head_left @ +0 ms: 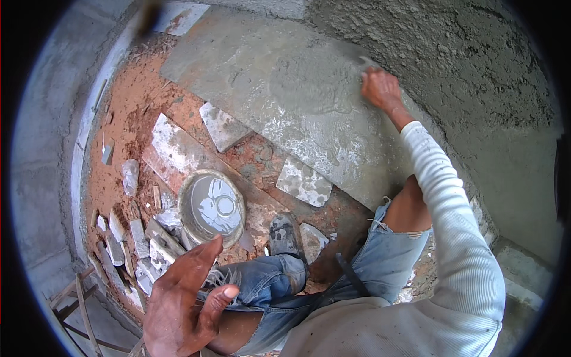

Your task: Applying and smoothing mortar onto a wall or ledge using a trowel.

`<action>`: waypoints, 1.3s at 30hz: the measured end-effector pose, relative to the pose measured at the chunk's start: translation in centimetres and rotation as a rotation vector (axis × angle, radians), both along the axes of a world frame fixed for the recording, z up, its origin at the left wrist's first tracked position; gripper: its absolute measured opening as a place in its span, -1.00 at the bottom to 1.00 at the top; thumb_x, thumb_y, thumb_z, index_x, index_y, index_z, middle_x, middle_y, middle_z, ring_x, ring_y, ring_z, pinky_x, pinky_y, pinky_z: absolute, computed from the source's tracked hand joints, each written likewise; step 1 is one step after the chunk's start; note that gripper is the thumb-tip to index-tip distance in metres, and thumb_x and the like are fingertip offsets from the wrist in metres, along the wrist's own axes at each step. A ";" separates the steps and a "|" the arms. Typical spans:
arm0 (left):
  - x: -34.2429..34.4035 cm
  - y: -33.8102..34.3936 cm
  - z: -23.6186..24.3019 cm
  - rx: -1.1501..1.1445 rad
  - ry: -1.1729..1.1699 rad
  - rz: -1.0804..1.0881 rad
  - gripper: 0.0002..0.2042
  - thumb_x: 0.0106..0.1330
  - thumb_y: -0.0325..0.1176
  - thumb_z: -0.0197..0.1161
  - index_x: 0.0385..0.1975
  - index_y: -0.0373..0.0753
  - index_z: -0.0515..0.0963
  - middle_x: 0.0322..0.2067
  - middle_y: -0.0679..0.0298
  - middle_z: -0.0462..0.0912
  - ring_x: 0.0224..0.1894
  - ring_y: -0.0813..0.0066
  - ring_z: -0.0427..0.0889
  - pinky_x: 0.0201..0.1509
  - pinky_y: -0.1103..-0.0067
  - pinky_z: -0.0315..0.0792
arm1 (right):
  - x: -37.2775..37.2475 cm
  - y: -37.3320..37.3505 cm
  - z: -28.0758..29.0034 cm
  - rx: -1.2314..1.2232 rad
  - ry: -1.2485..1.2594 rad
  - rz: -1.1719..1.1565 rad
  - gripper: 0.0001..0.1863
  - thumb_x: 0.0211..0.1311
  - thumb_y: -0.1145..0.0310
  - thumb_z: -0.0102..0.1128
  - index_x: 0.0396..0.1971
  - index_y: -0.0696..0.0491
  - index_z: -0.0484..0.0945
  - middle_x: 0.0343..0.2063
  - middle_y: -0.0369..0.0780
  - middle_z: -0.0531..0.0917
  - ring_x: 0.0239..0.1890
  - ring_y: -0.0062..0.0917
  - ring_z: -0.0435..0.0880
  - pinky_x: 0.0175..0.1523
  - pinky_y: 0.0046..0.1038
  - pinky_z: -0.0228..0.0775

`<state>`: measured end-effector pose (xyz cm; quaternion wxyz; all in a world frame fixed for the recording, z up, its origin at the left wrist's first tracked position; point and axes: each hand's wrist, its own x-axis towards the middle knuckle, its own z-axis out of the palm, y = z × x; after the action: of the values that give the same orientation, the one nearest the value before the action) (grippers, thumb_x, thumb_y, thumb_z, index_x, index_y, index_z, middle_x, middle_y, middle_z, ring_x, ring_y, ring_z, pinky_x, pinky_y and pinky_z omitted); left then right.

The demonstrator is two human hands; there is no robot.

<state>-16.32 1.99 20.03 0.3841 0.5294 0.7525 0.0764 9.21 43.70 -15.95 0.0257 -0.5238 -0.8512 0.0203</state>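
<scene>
My right hand [381, 89] reaches far over a wet grey slab [238, 44], next to the rough mortar wall. Its fingers are closed round a small tool with a pale curved end [368, 61]; the rest of the tool is hidden. Beside that hand spreads a patch of wet mortar [315, 80] on the slab. My left hand [181, 300] hangs open at the lower left, thumb and fingers apart, holding nothing. Just beyond it stands a round bucket [242, 208] with greyish water inside.
The mortar-coated wall [470, 59] rises at the right. Broken tile and stone pieces [140, 238] lie heaped left of the bucket on reddish soil [128, 98]. Loose slabs [304, 181] lie along the wet slab's near edge. A wooden frame [80, 303] stands at the lower left.
</scene>
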 end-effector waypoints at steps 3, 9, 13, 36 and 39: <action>-0.2 0.6 -0.6 0.039 -0.023 -0.055 -0.35 0.44 -0.09 0.37 0.40 -0.37 0.43 0.08 -0.23 0.69 0.17 -0.20 0.70 0.28 0.18 0.51 | 3.3 1.7 -4.2 -0.027 -0.195 0.092 -0.65 0.56 0.13 0.00 -0.06 0.11 0.59 -0.20 0.10 0.75 -0.16 0.06 0.76 0.03 0.00 0.58; -1.5 1.8 -2.0 0.118 -0.080 -0.147 -0.38 0.45 -0.20 0.39 0.42 -0.37 0.42 0.12 -0.24 0.67 0.20 -0.22 0.69 0.28 0.18 0.51 | 6.7 -3.6 -0.1 -0.087 -0.073 0.105 -0.61 0.49 0.10 0.07 -0.19 0.13 0.70 -0.26 0.07 0.75 -0.13 0.02 0.76 0.09 -0.04 0.56; -1.9 2.0 -1.7 0.093 -0.034 -0.135 -0.38 0.45 -0.18 0.39 0.42 -0.35 0.42 0.13 -0.23 0.67 0.20 -0.20 0.69 0.29 0.20 0.51 | 4.7 -8.5 -1.9 -0.192 0.182 -0.261 -0.59 0.47 0.05 0.11 -0.20 0.12 0.70 -0.28 0.06 0.77 -0.15 0.03 0.77 0.01 -0.01 0.59; -1.8 4.2 -3.0 0.181 -0.092 -0.202 -0.43 0.49 -0.15 0.32 0.38 -0.36 0.46 0.13 -0.22 0.67 0.21 -0.24 0.65 0.31 0.19 0.48 | -0.4 -16.2 -1.6 -1.091 0.762 -0.421 -0.70 0.42 0.23 0.22 -0.27 0.22 0.67 -0.59 -0.18 0.66 -0.70 -0.49 0.60 -0.60 -0.35 0.46; -2.0 3.9 -2.6 0.214 -0.086 -0.231 -0.42 0.50 -0.14 0.31 0.35 -0.45 0.45 0.10 -0.33 0.65 0.19 -0.35 0.62 0.29 0.15 0.50 | 1.1 -11.9 -2.7 -0.731 0.576 -0.426 -0.62 0.41 0.10 0.27 -0.44 0.14 0.65 -0.56 -0.12 0.69 -0.64 -0.38 0.62 -0.48 -0.27 0.49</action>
<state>-18.30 5.92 17.42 0.3636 0.6464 0.6572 0.1339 10.30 31.83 -18.63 0.0780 -0.6337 -0.6209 0.4548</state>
